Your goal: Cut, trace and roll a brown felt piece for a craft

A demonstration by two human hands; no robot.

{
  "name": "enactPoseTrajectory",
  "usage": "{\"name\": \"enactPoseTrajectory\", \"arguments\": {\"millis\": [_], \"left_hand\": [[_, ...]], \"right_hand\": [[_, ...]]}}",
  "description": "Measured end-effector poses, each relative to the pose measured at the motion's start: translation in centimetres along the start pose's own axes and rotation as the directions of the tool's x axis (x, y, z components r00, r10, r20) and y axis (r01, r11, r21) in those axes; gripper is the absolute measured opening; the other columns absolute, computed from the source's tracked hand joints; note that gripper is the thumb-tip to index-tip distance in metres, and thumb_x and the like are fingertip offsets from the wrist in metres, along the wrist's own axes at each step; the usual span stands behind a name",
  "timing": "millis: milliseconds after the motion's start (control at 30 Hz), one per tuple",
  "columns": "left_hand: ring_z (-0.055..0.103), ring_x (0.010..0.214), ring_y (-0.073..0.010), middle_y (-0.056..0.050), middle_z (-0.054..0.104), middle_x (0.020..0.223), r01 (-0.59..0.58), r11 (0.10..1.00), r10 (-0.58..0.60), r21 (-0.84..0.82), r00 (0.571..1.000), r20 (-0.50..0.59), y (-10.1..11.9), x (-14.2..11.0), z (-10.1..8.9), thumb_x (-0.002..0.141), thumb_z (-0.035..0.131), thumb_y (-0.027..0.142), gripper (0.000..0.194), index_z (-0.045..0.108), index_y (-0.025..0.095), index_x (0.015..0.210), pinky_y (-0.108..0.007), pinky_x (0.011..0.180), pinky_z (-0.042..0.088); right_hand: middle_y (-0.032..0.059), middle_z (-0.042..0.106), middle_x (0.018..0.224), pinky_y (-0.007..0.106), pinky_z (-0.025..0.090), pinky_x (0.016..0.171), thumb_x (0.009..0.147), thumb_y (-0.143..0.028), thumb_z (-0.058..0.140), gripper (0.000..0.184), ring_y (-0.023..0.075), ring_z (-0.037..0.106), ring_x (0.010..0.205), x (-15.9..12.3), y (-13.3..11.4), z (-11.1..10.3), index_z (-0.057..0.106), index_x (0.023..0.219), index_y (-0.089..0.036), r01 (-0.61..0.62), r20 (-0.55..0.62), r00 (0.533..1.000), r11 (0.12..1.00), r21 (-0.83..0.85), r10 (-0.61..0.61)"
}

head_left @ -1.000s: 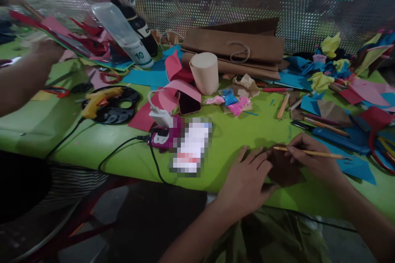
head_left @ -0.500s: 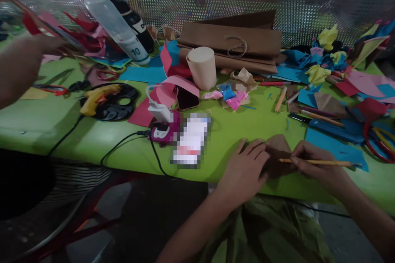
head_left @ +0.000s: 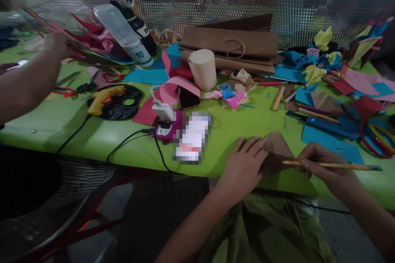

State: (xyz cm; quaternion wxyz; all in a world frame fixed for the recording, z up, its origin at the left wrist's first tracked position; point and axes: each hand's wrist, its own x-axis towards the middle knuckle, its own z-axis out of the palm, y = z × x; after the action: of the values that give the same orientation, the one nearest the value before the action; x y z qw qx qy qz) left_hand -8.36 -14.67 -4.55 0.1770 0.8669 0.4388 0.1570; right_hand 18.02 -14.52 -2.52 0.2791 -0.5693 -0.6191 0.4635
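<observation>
A small piece of brown paper (head_left: 277, 152) lies at the front edge of the green table, angled between my hands. My left hand (head_left: 247, 162) rests flat over its left side, fingers spread; the thumb side is in shadow. In my right hand (head_left: 324, 164) a pencil (head_left: 345, 166) is pinched between thumb and fingers. It lies nearly level, its tip pointing left over the paper. Whether the tip touches the paper, I cannot tell. Beyond my right hand is a flat blue paper (head_left: 330, 144).
A phone (head_left: 193, 137), a purple power adapter (head_left: 165, 129) with cables and a yellow glue gun (head_left: 105, 99) lie to the left. A co-worker's arm (head_left: 33, 76) reaches in there. Scissors (head_left: 376, 139) and a blue cutter (head_left: 327, 126) lie right. Behind stands a cream paper roll (head_left: 203, 69).
My right hand and the pencil have shifted slightly right, the tip drawing back across the paper. My left hand stays on the paper. The co-worker's hand at left has moved right among the papers.
</observation>
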Motion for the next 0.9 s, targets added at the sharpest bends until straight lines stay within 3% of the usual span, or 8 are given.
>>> {"name": "enactPoseTrajectory", "arguments": {"millis": [133, 367, 700, 900], "left_hand": [[0.041, 0.149, -0.0256, -0.007, 0.055, 0.153, -0.001, 1.0, 0.001, 0.0, 1.0, -0.019, 0.0, -0.1, -0.1, 0.094, 0.066, 0.027, 0.043, 0.057, 0.022, 0.136, -0.049, 0.128, 0.027], [0.047, 0.145, -0.0244, -0.005, 0.064, 0.141, -0.009, 1.0, 0.008, -0.016, 0.999, -0.045, -0.3, -0.2, 0.2, 0.102, 0.058, 0.038, 0.034, 0.059, 0.024, 0.132, -0.05, 0.127, 0.03], [0.047, 0.145, -0.024, -0.006, 0.066, 0.139, -0.004, 0.999, 0.002, -0.05, 0.999, -0.045, -0.5, -0.4, 0.0, 0.101, 0.061, 0.038, 0.031, 0.06, 0.021, 0.127, -0.049, 0.127, 0.031], [0.047, 0.146, -0.0243, -0.006, 0.066, 0.14, 0.012, 0.997, -0.013, -0.078, 1.0, -0.021, -0.4, -0.3, -0.3, 0.101, 0.06, 0.036, 0.03, 0.06, 0.021, 0.127, -0.051, 0.126, 0.031]], "right_hand": [[-0.0004, 0.067, 0.073, 0.029, 0.051, 0.061, 0.09, -0.047, 0.074, 0.025, 0.0165, 0.063, 0.066, 2.5, -0.7, 0.8, 0.065, 0.083, -0.025, 0.055, -0.078, 0.996, 0.995, 0.081, -0.049], [0.0013, 0.071, 0.072, 0.029, 0.05, 0.056, 0.084, -0.054, 0.075, 0.033, 0.0168, 0.065, 0.061, 6.1, -1.5, 2.6, 0.064, 0.08, -0.024, 0.051, -0.088, 0.995, 0.998, 0.041, -0.047], [0.0022, 0.071, 0.074, 0.031, 0.051, 0.059, 0.089, -0.049, 0.069, 0.027, 0.0178, 0.066, 0.065, 6.4, -1.2, 2.4, 0.064, 0.081, -0.024, 0.062, -0.064, 0.996, 0.997, -0.043, -0.064], [0.0008, 0.069, 0.067, 0.032, 0.046, 0.057, 0.091, -0.044, 0.066, 0.023, 0.0182, 0.064, 0.062, 6.2, -1.6, 2.0, 0.062, 0.079, -0.024, 0.083, -0.012, 0.996, 0.989, -0.12, -0.085]]}}
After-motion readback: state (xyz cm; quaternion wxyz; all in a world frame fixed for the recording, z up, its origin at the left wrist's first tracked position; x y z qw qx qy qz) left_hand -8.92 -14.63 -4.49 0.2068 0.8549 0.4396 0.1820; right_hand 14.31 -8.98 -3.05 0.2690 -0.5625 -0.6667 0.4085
